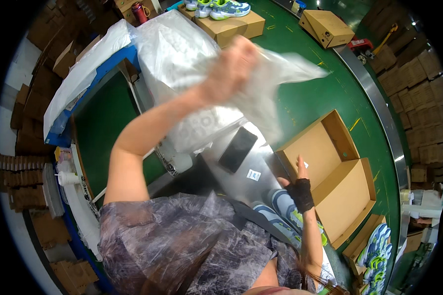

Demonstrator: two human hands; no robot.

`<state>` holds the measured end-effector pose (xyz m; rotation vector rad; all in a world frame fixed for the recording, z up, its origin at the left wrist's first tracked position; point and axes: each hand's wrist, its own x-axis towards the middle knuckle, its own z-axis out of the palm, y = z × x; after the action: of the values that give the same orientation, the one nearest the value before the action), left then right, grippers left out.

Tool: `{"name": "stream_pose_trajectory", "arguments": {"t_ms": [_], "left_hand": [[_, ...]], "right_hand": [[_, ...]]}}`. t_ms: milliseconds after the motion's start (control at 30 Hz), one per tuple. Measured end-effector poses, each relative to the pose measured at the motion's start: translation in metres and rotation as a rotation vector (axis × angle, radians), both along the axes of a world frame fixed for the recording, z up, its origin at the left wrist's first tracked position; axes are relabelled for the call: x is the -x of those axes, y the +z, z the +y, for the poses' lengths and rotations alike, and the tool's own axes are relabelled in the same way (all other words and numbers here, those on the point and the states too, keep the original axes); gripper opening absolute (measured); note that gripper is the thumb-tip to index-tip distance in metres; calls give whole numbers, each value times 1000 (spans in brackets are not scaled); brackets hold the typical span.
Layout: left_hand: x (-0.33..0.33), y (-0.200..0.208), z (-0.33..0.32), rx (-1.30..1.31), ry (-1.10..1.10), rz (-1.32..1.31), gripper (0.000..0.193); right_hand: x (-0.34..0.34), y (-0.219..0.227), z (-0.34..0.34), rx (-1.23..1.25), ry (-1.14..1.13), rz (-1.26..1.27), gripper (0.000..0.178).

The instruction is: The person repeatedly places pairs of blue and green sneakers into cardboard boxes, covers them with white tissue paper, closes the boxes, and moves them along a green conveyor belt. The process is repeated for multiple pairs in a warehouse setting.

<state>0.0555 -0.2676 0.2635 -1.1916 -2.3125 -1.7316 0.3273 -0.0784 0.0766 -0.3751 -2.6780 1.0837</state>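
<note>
My left hand [235,63], blurred by motion, is raised in a closed grip on a thin, see-through white sheet [268,91]. The sheet trails down and to the right; whether it is paper or plastic I cannot tell. More such sheeting [174,46] lies piled to the left. My right hand [299,193], in a black fingerless glove, has its fingers stretched out and holds nothing. It is over the left side of an open cardboard shoebox [347,196]. Just below that hand is a pair of blue-grey sneakers [280,204], partly hidden by my arm.
A dark phone [238,150] and a small white label [253,175] lie on the metal surface. More sneakers [230,10] stand on a closed box [241,27] beyond, on the green belt [300,98]. Another carton [326,28] sits far right; boxed sneakers [375,250] are near right.
</note>
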Motion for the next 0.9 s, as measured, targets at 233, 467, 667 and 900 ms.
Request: {"name": "stream_pose_trajectory", "arguments": {"t_ms": [233, 467, 667, 900], "left_hand": [[-131, -26, 152, -234, -601, -392, 19], [-172, -81, 186, 119, -724, 363, 41], [-83, -172, 156, 575, -491, 835, 54], [28, -185, 138, 764, 59, 99, 66]], "right_hand": [[17, 71, -4, 398, -588, 700, 38], [-126, 33, 151, 501, -1197, 1129, 28], [-283, 16, 182, 294, -1699, 1186, 30], [-368, -26, 160, 439, -1932, 1197, 30]]}}
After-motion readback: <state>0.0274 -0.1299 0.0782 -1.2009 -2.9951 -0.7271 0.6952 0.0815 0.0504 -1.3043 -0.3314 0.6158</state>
